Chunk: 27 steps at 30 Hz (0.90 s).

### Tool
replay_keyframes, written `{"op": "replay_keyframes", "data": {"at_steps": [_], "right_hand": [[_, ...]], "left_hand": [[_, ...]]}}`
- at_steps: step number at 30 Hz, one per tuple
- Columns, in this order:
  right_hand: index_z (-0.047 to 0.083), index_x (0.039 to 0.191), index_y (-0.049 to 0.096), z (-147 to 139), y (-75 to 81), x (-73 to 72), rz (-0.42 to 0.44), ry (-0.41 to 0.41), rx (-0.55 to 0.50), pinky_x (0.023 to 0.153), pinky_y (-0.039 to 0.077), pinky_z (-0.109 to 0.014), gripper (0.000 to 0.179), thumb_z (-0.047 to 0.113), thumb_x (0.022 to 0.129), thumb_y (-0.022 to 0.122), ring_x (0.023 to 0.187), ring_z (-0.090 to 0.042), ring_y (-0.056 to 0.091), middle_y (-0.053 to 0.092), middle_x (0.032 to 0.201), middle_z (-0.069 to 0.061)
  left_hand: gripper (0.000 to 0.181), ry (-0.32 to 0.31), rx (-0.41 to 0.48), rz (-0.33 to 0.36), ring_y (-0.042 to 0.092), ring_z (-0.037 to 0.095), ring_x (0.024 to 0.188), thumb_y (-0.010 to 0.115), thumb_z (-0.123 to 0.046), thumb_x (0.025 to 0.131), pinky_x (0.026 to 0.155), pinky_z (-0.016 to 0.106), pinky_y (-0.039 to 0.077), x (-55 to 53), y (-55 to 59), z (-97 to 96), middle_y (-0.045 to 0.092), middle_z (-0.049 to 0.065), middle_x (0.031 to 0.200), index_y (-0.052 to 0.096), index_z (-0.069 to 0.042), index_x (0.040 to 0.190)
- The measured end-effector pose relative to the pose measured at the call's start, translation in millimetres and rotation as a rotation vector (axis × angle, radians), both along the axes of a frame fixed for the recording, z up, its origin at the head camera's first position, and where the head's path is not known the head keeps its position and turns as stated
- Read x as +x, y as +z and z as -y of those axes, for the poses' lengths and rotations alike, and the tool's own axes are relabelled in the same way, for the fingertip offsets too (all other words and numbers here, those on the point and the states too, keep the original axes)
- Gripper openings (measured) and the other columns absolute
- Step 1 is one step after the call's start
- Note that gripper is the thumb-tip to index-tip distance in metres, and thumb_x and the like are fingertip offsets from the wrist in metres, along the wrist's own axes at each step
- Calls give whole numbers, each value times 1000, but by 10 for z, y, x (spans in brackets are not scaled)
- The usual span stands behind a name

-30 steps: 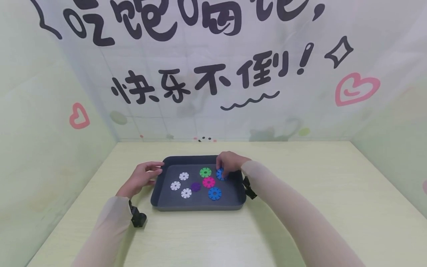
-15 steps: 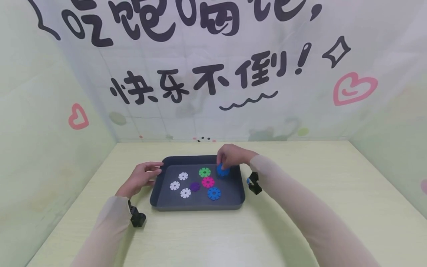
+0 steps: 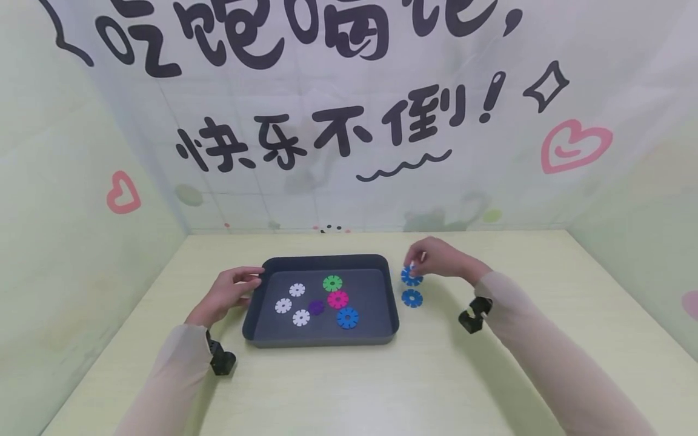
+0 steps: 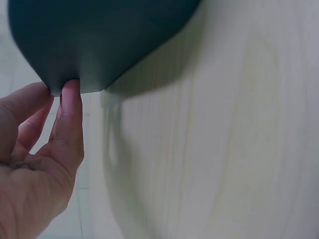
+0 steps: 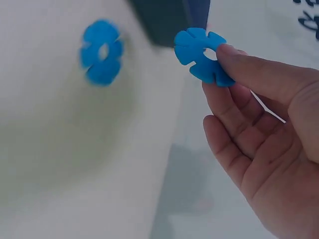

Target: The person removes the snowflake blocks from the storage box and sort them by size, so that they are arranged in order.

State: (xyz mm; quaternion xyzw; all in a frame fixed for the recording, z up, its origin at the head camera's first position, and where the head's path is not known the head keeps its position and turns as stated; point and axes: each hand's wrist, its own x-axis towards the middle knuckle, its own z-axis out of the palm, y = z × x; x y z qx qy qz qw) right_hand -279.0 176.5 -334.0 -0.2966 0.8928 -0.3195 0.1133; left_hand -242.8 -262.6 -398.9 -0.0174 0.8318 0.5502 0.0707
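My left hand [image 3: 226, 293] grips the left rim of the dark grey tray [image 3: 322, 343], near its far corner. In the left wrist view, fingertips [image 4: 72, 89] touch the tray's outer wall [image 4: 109, 40]. Past the tray's right side, my right hand [image 3: 444, 259] pinches a blue interlocking disc [image 5: 187, 47] between thumb and fingers. That disc has a round centre hole and slots around its edge. A second blue disc [image 3: 412, 298] lies flat on the table, just nearer to me than the held one.
Inside the tray lie a green disc [image 3: 332, 283], a pink disc [image 3: 337, 299], a purple disc [image 3: 316, 307], a blue disc [image 3: 347, 318] and three white discs [image 3: 297, 290]. A printed curtain [image 3: 305, 200] stands behind the pale wooden table [image 3: 327, 387].
The right hand has lifted a blue disc out of the tray and carried it right, past the rim. The blue disc on the table has come into view. The left hand stays put.
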Motion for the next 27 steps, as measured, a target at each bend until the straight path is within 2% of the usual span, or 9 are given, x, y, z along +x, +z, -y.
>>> {"op": "replay_keyframes", "data": {"at_steps": [6,13,16,22,27], "right_hand": [[0,88,66,-379,-244,25,83,-19,13,63,45,-30,11,0,77,68,67,-15,51,55,70,-1],[1,89,67,-515,-441,9,137,-81,41,60,42,-28,12,4,78,69,66,-15,48,55,69,0],[1,90,67,-524,-485,12,164,-113,39,62,42,-28,12,5,78,69,68,-15,49,57,72,-1],[0,91,67,-535,-531,9,178,-126,38,63,42,-29,13,5,79,69,67,-15,48,56,71,-1],[-1,93,65,-483,-459,-12,151,-114,51,62,42,-29,16,8,80,68,66,-15,48,55,71,-2]], "left_hand": [[40,-3,5,-7,55,22,91,56,-8,91,70,31,53,11,2,12,51,17,111,48,1,130],[41,-5,15,-7,55,21,91,56,-9,91,70,30,53,25,31,-2,51,17,111,47,2,130],[41,-4,19,-8,54,21,90,56,-9,91,69,29,53,33,45,-18,51,16,110,47,2,130],[42,-10,15,-12,54,19,90,56,-10,91,68,28,53,24,39,-10,51,17,111,46,2,131],[41,-9,17,-14,54,18,88,57,-9,91,67,28,53,19,22,-7,52,16,109,48,2,130]]}}
